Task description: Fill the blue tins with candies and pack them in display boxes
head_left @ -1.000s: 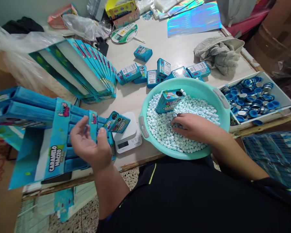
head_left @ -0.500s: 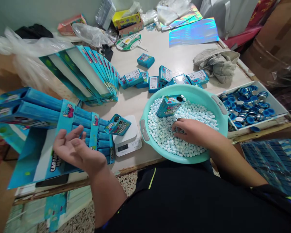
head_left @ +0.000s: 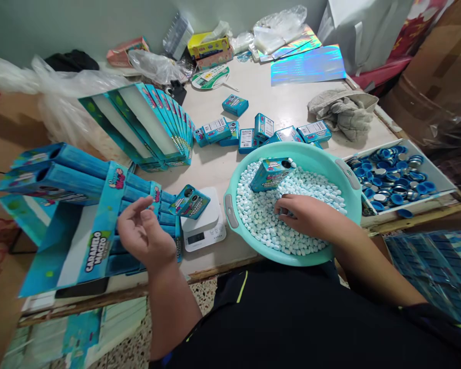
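Note:
In the head view, my right hand (head_left: 307,215) rests with curled fingers on the small white and pale-blue candies (head_left: 269,229) in a turquoise basin (head_left: 253,249); its palm side is hidden. Just beyond it, a blue candy box (head_left: 271,174) with a round hole stands partly sunk in the candies. My left hand (head_left: 148,233), loosely bent with the thumb apart and nothing visible in it, hovers beside a display carton (head_left: 102,241) of blue boxes. Another candy box (head_left: 191,202) lies tilted on a white kitchen scale (head_left: 205,238) between the hands.
Several blue boxes (head_left: 217,130) lie behind the basin. At the right sits a white tray (head_left: 445,187) of blue caps. A grey cloth (head_left: 343,113), holographic sheets (head_left: 307,65) and a stack of folded cartons (head_left: 153,125) are farther back. Plastic bags line the wall.
My left hand has moved right and its fingers have curled in more. My right hand stays in the candies, nearly unmoved. The camera view has shifted slightly.

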Demonstrator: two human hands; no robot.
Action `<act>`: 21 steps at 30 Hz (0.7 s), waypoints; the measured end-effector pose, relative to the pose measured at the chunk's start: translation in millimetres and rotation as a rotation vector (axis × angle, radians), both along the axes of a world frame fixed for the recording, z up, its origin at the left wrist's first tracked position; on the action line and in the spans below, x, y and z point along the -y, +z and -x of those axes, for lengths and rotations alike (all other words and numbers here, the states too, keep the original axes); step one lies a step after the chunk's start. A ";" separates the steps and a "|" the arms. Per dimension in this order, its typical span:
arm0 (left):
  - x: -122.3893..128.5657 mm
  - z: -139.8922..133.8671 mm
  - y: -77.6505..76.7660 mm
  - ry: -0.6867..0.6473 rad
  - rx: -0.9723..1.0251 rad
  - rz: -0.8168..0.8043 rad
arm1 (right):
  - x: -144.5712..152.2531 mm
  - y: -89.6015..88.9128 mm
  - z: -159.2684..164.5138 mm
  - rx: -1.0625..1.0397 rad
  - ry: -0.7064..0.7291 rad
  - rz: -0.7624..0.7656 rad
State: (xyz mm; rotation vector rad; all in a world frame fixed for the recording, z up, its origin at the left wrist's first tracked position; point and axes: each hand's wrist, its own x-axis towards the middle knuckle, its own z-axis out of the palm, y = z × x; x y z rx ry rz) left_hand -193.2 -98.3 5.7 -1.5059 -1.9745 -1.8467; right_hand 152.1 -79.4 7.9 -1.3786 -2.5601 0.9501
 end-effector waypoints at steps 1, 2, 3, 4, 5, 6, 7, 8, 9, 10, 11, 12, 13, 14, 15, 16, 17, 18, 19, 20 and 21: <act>-0.8 0.5 -1.2 -0.016 -0.007 -0.001 | -0.2 0.2 0.0 -0.003 -0.004 0.000; -1.6 1.2 -2.4 -0.038 -0.017 -0.008 | -0.4 0.7 0.1 -0.004 -0.012 -0.001; -2.4 1.7 -3.4 -0.061 -0.028 -0.023 | -0.6 1.5 0.2 -0.005 -0.023 -0.006; -3.2 1.7 -4.3 -0.078 -0.040 -0.052 | -0.8 2.8 0.4 -0.007 -0.033 -0.012; -3.8 0.7 -5.1 -0.089 -0.053 -0.085 | -1.0 4.3 0.7 -0.011 -0.040 -0.017; -4.2 -1.4 -5.7 -0.089 -0.071 -0.126 | -1.2 6.1 1.1 -0.016 -0.044 -0.018; -4.4 -4.9 -6.4 -0.082 -0.091 -0.167 | -1.5 8.0 1.6 -0.023 -0.045 -0.015; -4.2 -9.7 -7.1 -0.074 -0.112 -0.192 | -1.7 9.8 2.0 -0.028 -0.044 -0.008; -3.7 -15.8 -7.8 -0.078 -0.149 -0.190 | -1.9 11.3 2.5 -0.031 -0.042 0.000; -2.9 -22.9 -8.4 -0.104 -0.210 -0.170 | -2.0 12.4 2.8 -0.032 -0.042 0.008; -2.0 -30.7 -8.7 -0.160 -0.295 -0.150 | -2.2 13.0 3.0 -0.033 -0.043 0.014; -1.0 -39.1 -8.6 -0.242 -0.397 -0.152 | -2.3 13.1 3.0 -0.035 -0.046 0.016; -0.1 -47.7 -8.1 -0.347 -0.504 -0.170 | -2.4 12.7 2.9 -0.038 -0.051 0.014; 0.6 -56.2 -7.0 -0.457 -0.604 -0.206 | -2.5 11.9 2.8 -0.040 -0.057 0.012; 1.1 -64.5 -5.4 -0.557 -0.683 -0.235 | -2.6 10.9 2.6 -0.042 -0.062 0.008; 1.4 -72.4 -3.5 -0.633 -0.742 -0.225 | -2.7 9.7 2.5 -0.045 -0.064 0.004; 1.5 -79.7 -1.6 -0.684 -0.792 -0.157 | -2.7 8.4 2.4 -0.052 -0.062 -0.001; 1.5 -86.3 0.3 -0.713 -0.838 -0.043 | -2.8 7.2 2.3 -0.062 -0.057 -0.007; 1.4 -92.2 1.8 -0.728 -0.877 0.093 | -2.7 6.1 2.2 -0.076 -0.049 -0.012; 1.3 -97.3 2.9 -0.737 -0.909 0.224 | -2.7 5.0 2.1 -0.090 -0.041 -0.019; 1.3 -101.9 3.5 -0.745 -0.937 0.336 | -2.6 4.0 2.0 -0.103 -0.033 -0.027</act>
